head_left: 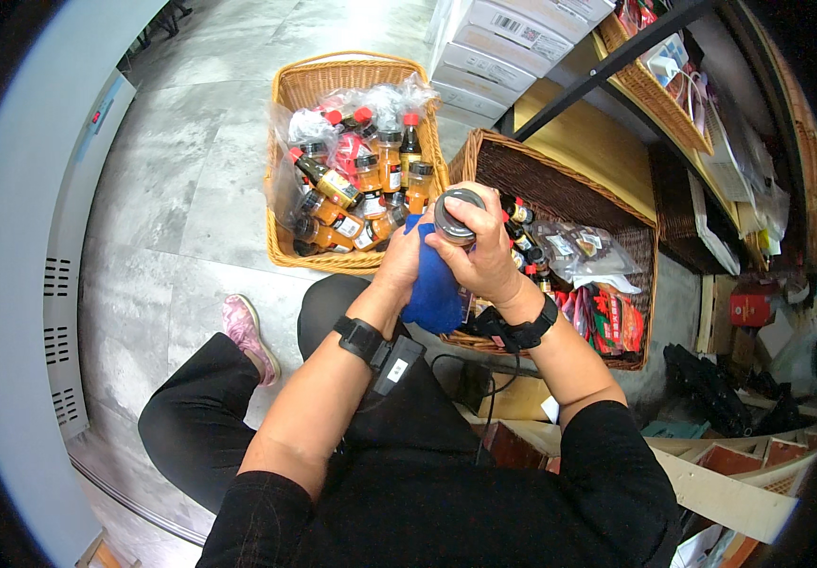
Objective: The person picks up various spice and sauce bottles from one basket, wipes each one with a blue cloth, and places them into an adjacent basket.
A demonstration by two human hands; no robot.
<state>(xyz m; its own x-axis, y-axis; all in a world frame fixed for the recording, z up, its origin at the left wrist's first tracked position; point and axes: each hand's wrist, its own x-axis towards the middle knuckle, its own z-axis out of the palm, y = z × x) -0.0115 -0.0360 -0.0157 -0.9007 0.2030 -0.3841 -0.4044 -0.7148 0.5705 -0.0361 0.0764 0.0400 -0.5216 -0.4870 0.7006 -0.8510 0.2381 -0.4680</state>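
Observation:
My right hand (490, 254) is closed around a jar (459, 213) with a dark grey lid; most of its body is hidden by the fingers. Close beside it, my left hand (399, 259) grips a blue cloth (435, 289), which hangs down between the two hands and lies against the jar. Both hands are above the gap between two wicker baskets. In the light wicker basket (278, 213) lie several spice jars (367, 172) with orange contents and dark lids, together with red-capped dark sauce bottles (410, 140) and clear plastic bags (391, 102).
On the right, a brown wicker basket (560, 167) holds dark bottles, clear packets (586, 248) and red packets (617, 320). White boxes (503, 47) are stacked behind. Shelving (702, 114) rises at the far right; a white cabinet (25, 284) stands left. A black cable (493, 398) hangs near my right wrist.

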